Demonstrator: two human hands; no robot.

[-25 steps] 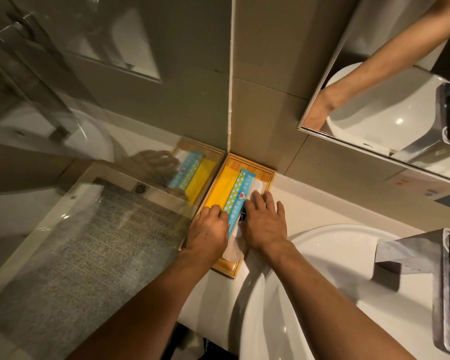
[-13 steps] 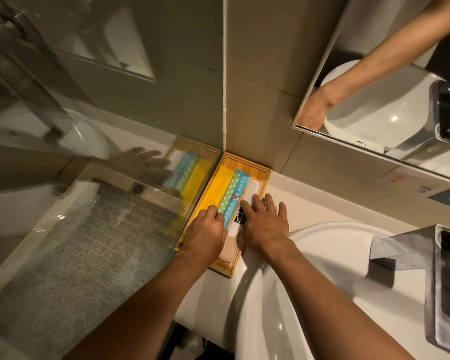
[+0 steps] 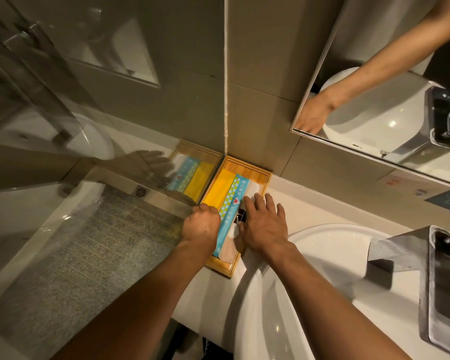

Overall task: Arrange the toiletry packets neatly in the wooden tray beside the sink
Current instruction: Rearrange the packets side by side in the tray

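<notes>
Two bare forearms and hands, nothing worn

No sleeves, watch or rings are seen — the bare left hand [image 3: 202, 226] and bare right hand [image 3: 265, 224] are uncovered to the frame's edge, with short nails shown on the right fingers [image 3: 248, 203].

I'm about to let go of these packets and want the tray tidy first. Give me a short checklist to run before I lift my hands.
1. Yellow packet lies inside the wooden tray, along its left side: ok.
2. Blue packet runs parallel beside the yellow one: ok.
3. White packet squared up: cannot tell, the right hand covers most of it.
4. Near ends of the packets level: cannot tell, the left hand hides the yellow end.
5. Tray sits in the wall corner, clear of the sink: ok.
</notes>
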